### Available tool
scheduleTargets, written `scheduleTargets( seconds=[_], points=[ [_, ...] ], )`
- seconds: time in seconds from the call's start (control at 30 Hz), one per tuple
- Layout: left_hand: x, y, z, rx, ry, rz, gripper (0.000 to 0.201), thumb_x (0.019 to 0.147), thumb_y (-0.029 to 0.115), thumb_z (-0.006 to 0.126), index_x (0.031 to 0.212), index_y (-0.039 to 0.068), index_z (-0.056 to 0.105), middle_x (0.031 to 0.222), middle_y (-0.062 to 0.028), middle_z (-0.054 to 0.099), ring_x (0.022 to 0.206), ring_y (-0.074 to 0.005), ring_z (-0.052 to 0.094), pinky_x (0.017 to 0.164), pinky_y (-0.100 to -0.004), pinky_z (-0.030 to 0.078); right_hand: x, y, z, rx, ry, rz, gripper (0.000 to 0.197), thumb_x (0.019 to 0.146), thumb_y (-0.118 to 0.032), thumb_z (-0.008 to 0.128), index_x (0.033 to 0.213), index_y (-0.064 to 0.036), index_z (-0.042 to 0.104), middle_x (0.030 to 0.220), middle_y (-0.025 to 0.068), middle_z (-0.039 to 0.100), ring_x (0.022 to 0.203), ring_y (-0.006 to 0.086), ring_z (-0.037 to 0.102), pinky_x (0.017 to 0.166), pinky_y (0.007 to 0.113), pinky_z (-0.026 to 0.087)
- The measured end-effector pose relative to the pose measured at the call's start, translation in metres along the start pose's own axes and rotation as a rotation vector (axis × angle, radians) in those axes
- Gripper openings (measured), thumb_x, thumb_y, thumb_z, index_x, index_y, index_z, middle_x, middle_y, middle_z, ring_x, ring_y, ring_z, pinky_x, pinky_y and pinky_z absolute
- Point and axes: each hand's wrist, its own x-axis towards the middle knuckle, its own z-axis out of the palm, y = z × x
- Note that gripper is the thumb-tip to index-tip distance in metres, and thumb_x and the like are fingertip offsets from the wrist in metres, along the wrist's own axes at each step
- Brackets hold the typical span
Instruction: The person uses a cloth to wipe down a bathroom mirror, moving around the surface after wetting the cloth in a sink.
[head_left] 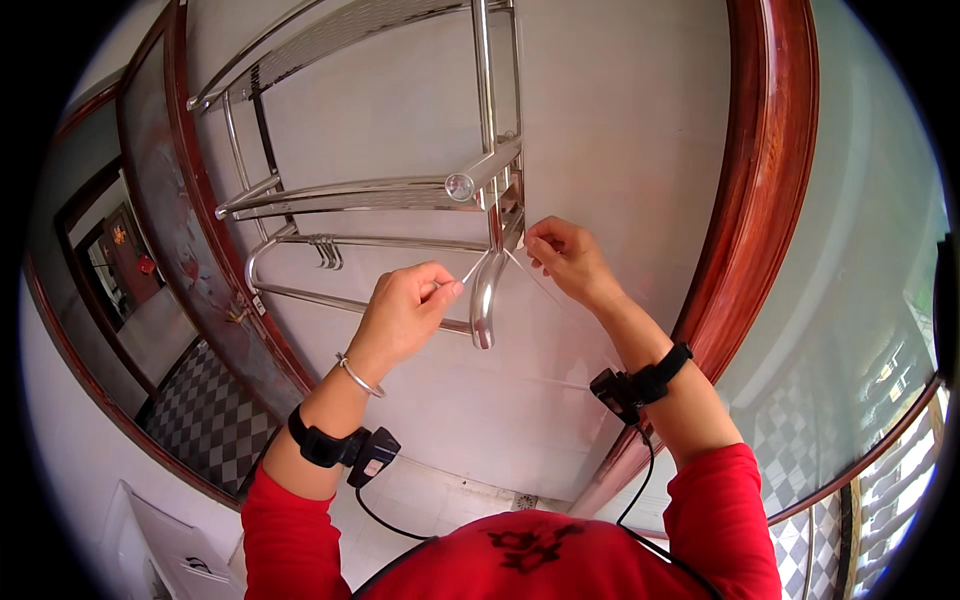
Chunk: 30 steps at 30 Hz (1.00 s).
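A shiny metal towel rack (pixel 483 300) with several bars is fixed to the wall in front of me. My left hand (pixel 405 310) pinches a thin white string (pixel 475 268), which runs taut up to the rack's right-hand upright, just above its curved lower end. On the other side of that upright, my right hand (pixel 570 262) is closed, fingertips curled together beside the metal. Whatever those fingers hold is hidden. Another thin, pale strand (pixel 525 270) slants from the upright down to the right, below my right hand.
Small metal hooks (pixel 325 252) hang from a lower bar. A dark red wooden frame (pixel 755 190) borders a glass panel (pixel 850 250) at right. To the left stands a wood-framed door (pixel 185 150). Black bands with cabled devices (pixel 375 457) circle both forearms.
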Motion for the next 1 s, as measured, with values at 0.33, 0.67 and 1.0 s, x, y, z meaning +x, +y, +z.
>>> scheduleTargets(
  seconds=[0.33, 0.67, 1.0],
  points=[
    [-0.033, 0.039, 0.070, -0.384, -0.014, -0.043, 0.019, 0.091, 0.015, 0.048, 0.093, -0.002, 0.057, 0.056, -0.0044, 0.057, 0.041, -0.0057, 0.046, 0.040, -0.0191, 0.036, -0.037, -0.049, 0.006, 0.222, -0.311, 0.397, 0.017, 0.086, -0.016, 0.055, 0.078, -0.0011, 0.061, 0.063, 0.0003, 0.054, 0.055, 0.0067, 0.045, 0.049, 0.021, 0.037],
    [-0.021, 0.038, 0.122, -0.738, 0.165, -0.036, 0.028, 0.092, 0.023, 0.047, 0.106, -0.001, 0.053, 0.092, -0.0087, 0.059, 0.069, -0.0117, 0.057, 0.052, -0.0218, 0.048, -0.028, -0.027, -0.015, -0.265, -0.042, 0.193, 0.015, 0.078, -0.016, 0.059, 0.078, -0.0023, 0.064, 0.065, 0.0068, 0.060, 0.058, 0.0160, 0.054, 0.056, 0.029, 0.044],
    [0.058, 0.006, 0.013, -0.449, 0.231, 0.005, 0.011, 0.087, 0.009, 0.052, 0.085, 0.003, 0.061, 0.070, -0.0014, 0.056, 0.054, -0.0050, 0.042, 0.048, -0.0180, 0.037, 0.014, -0.036, 0.001, -0.669, -0.024, 0.202, 0.012, 0.075, -0.018, 0.059, 0.075, -0.0076, 0.065, 0.071, 0.0117, 0.063, 0.068, 0.0297, 0.061, 0.063, 0.038, 0.049]
  ],
)
